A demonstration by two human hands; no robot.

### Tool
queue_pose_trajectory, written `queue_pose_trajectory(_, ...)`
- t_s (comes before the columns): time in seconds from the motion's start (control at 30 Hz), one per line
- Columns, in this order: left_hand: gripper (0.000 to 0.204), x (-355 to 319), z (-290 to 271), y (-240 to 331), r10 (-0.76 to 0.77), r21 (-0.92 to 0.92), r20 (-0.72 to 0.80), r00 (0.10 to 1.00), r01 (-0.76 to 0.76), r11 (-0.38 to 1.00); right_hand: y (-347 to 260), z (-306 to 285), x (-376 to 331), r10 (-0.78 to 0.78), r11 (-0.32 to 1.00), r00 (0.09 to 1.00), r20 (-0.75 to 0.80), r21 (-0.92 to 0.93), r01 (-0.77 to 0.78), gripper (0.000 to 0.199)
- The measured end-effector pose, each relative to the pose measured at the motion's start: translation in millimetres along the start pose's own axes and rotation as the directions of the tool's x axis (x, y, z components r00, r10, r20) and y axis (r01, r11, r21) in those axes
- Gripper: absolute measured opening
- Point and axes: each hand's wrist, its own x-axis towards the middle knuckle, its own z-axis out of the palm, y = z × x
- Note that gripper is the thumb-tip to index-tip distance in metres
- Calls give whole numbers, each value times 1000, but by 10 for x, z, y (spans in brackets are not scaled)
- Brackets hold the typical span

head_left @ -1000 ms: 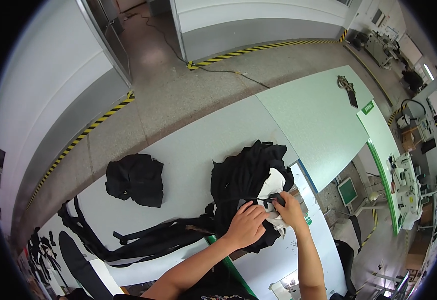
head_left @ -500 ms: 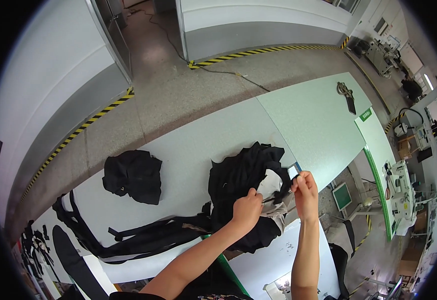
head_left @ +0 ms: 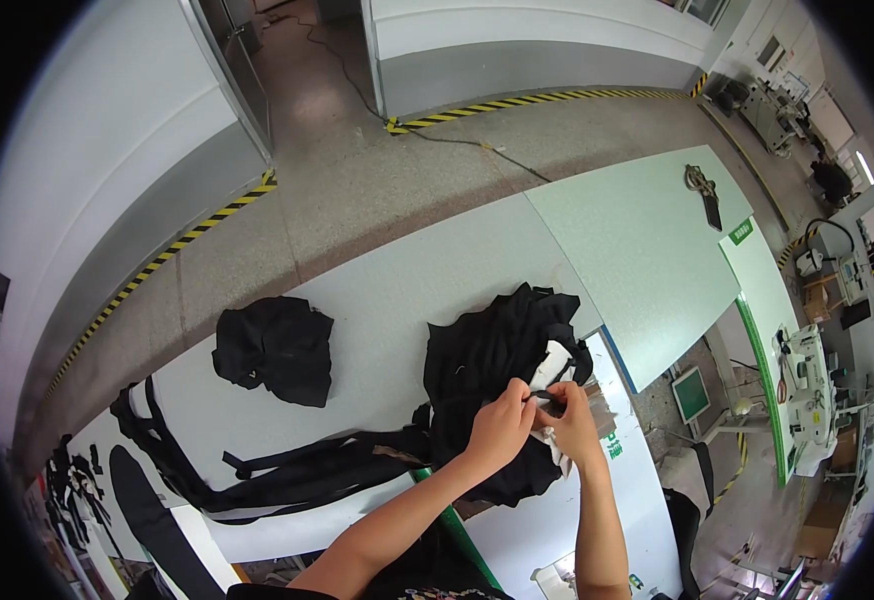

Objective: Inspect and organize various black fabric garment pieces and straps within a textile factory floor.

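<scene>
Just right of the frame's centre, a soft, crumpled black garment [head_left: 492,350] lies heaped on the pale, smooth table [head_left: 397,290], with a white patch of fabric [head_left: 555,362] showing among its folds. Both hands meet over its lower right edge: the left hand [head_left: 502,425] is curled tight, pinching black cloth, and the right hand [head_left: 569,420] is closed on the same fold, fingertips touching the left's. A second bundle of black cloth [head_left: 275,347] sits bunched at centre left, well apart. Long flat black straps [head_left: 287,470] trail toward the lower left. A small green rectangular sign [head_left: 740,231] stands at the upper right, on the edge of a speckled pale-green table [head_left: 637,250].
</scene>
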Motion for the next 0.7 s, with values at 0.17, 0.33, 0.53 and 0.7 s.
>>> queue_pose_trajectory(0.17, 10, -62, -457, -399, -42, -228, -312, 949, -32, 973, 59, -114, 13, 73, 996, 993, 88, 41, -77, 43)
queue_pose_trajectory(0.33, 16, -377, -632, -1735, -468, 318, 68, 881, 426, 847, -19, -87, 37, 176, 981, 974, 144, 50, -185, 45)
queue_pose_trajectory(0.53, 38, -317, -410, -1868, -457, 207, 279, 844, 412, 888, -11, -147, 88, 256, 947, 938, 233, 133, -291, 46)
queue_pose_trajectory(0.7, 47, -256, -350, -1763, -364, 11, 401, 840, 393, 919, 214, -219, 188, 309, 771, 867, 391, 431, -469, 21)
